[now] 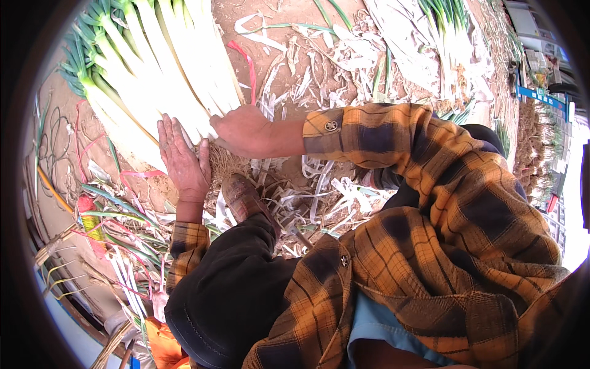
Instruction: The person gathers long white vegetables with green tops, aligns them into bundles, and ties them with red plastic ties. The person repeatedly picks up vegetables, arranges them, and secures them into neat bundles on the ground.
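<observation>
A large bundle of long green onions (161, 60) lies on the ground at the upper left, its white shafts bright and its green leaves towards the top left. My left hand (184, 161) rests flat on the shafts near the root end, fingers extended and thumb apart. Beside it, my right hand (242, 131) is curled against the lower ends of the shafts; its fingertips are hidden, so what it grips cannot be told. Stringy roots (226, 163) hang below and between the two hands, just above my shoe (242, 198).
Pink ribbon (246, 64) and dry peelings (355, 53) litter the soil. A spool of twine (92, 223) lies at left. More green onions (447, 50) rest on a pale sheet at upper right. Another person's hand (160, 302) and orange clothing (163, 343) show at lower left.
</observation>
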The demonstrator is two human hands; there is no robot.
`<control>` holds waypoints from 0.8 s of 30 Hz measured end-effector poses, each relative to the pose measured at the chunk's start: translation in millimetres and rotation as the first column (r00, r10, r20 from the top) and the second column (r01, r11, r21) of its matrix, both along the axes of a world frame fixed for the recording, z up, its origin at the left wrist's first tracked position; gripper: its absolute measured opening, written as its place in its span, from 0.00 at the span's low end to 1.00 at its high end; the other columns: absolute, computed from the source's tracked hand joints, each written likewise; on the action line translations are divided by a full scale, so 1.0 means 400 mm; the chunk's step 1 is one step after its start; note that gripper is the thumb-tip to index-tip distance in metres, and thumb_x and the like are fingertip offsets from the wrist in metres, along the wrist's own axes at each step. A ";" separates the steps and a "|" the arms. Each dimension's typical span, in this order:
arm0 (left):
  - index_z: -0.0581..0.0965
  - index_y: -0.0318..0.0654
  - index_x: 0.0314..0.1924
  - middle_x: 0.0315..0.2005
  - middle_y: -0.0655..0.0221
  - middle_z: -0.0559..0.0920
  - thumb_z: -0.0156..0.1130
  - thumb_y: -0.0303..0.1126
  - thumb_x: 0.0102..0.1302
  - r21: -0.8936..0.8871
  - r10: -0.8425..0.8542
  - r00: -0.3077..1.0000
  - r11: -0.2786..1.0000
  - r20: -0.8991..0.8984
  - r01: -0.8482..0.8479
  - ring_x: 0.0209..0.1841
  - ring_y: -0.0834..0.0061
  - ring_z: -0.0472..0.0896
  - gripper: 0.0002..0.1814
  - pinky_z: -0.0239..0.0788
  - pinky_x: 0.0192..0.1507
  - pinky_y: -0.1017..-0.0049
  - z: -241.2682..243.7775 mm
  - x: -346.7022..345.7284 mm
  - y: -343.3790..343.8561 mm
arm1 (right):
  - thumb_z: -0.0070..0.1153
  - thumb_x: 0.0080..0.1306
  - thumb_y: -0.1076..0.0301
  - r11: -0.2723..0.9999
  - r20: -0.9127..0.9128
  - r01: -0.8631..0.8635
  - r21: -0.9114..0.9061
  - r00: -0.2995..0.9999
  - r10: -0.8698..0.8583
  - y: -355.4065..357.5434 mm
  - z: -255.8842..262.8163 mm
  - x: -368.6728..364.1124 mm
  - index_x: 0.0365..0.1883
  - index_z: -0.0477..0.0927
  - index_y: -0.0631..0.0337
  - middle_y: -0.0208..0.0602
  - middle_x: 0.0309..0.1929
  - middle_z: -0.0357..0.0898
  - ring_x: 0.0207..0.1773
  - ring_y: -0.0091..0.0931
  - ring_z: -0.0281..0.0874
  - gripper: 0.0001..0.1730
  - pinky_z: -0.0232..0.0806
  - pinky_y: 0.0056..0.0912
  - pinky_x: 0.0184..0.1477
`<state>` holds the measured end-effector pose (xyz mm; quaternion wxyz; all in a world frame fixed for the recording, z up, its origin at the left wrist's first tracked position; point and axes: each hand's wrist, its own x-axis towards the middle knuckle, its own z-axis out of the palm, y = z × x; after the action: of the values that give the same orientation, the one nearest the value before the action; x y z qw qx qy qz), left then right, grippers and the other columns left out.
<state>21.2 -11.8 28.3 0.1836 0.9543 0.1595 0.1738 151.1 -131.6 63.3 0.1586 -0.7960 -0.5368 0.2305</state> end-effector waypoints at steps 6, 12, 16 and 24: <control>0.59 0.24 0.61 0.66 0.47 0.57 0.62 0.50 0.59 0.062 0.104 0.994 0.993 -0.033 -0.102 0.70 0.51 0.50 0.42 0.41 0.69 0.59 -0.008 0.035 -0.041 | 0.55 0.53 0.66 0.997 -0.084 -0.072 -0.028 0.994 0.070 -0.075 -0.049 -0.033 0.29 0.78 0.66 0.51 0.24 0.78 0.31 0.45 0.79 0.11 0.70 0.46 0.34; 0.57 0.23 0.62 0.66 0.47 0.57 0.64 0.51 0.57 0.099 0.119 0.990 0.989 -0.069 -0.112 0.70 0.51 0.50 0.45 0.41 0.68 0.57 -0.009 0.023 -0.051 | 0.54 0.57 0.59 0.925 -0.466 -0.380 -0.032 0.824 0.322 -0.198 -0.042 -0.095 0.26 0.79 0.66 0.51 0.27 0.78 0.32 0.46 0.77 0.15 0.69 0.49 0.34; 0.57 0.23 0.62 0.66 0.46 0.55 0.63 0.50 0.58 0.137 0.109 0.990 0.986 -0.087 -0.096 0.70 0.50 0.49 0.45 0.41 0.68 0.56 -0.002 0.017 -0.040 | 0.54 0.60 0.56 0.997 -0.466 -0.052 -0.055 0.884 0.021 -0.100 -0.109 -0.026 0.28 0.78 0.66 0.48 0.26 0.77 0.29 0.43 0.77 0.19 0.69 0.45 0.34; 0.54 0.20 0.64 0.66 0.42 0.53 0.61 0.43 0.61 0.217 0.096 0.973 0.975 -0.209 -0.049 0.70 0.48 0.48 0.42 0.40 0.69 0.57 0.078 -0.018 0.011 | 0.54 0.62 0.60 0.959 -0.797 0.276 -0.057 0.566 -0.210 -0.090 0.115 0.500 0.42 0.76 0.64 0.37 0.37 0.79 0.37 0.26 0.80 0.16 0.71 0.30 0.37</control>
<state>14.0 -7.2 59.3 0.0565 0.9751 0.1943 0.0907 351.2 -167.6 109.1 0.4404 -0.6690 -0.3029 0.5165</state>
